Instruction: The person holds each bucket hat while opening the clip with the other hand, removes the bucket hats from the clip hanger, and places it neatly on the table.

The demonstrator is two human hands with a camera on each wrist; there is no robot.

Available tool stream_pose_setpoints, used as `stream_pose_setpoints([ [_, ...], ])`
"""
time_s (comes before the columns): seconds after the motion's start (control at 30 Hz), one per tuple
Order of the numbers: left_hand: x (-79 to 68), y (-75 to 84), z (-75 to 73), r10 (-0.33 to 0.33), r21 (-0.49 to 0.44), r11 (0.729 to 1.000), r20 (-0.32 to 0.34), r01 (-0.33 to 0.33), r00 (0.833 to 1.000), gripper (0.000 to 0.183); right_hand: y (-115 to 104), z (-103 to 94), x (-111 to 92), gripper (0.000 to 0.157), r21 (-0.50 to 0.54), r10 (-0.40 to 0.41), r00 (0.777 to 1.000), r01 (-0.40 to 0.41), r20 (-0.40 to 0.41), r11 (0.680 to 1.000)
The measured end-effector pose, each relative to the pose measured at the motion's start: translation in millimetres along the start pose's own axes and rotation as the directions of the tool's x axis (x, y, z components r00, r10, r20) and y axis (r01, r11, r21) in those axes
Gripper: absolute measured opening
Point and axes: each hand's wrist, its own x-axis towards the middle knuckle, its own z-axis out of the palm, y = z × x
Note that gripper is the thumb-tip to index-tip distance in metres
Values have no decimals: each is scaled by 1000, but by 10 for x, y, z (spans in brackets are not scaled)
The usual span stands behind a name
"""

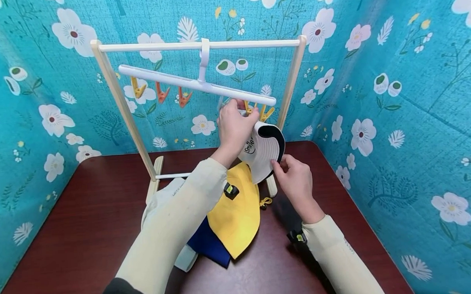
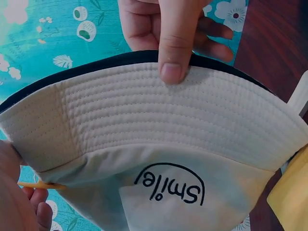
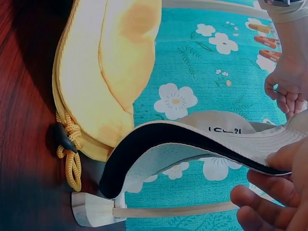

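Observation:
A cream bucket hat with "Smile" lettering and a black inner lining hangs below the right end of a white hanger bar. My right hand pinches its brim, the thumb on the stitched outer side and the fingers behind. At the bar, my left hand pinches a yellow clip between thumb and fingers, close by the hat's edge. Another yellow clip hangs just to the right. In the left wrist view, a yellow clip meets the hat's side.
The hanger hooks onto a wooden rack. One yellow clip and two orange clips hang at left. A yellow hat with a cord, a dark blue cloth item and a whitish cloth item lie on the dark red table.

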Motion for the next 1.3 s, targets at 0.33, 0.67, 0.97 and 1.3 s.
stream_pose_setpoints([
  [0.33,4,70,15,-96,67,993,-23,97,995,43,-34,-5,4,21,6,-17,1000,17,18,1000],
  [0.67,17,7,41,-3,141,990,-81,15,997,38,-48,-15,13,20,-6,-34,999,34,18,999],
  [0.97,40,-82,-17,60,71,996,-92,-54,994,35,-29,-83,61,18,-32,-67,998,67,16,997],
  [1.3,34,-35,-34,25,74,997,-85,-19,996,34,-1,-146,136,17,-104,-102,992,110,80,988],
])
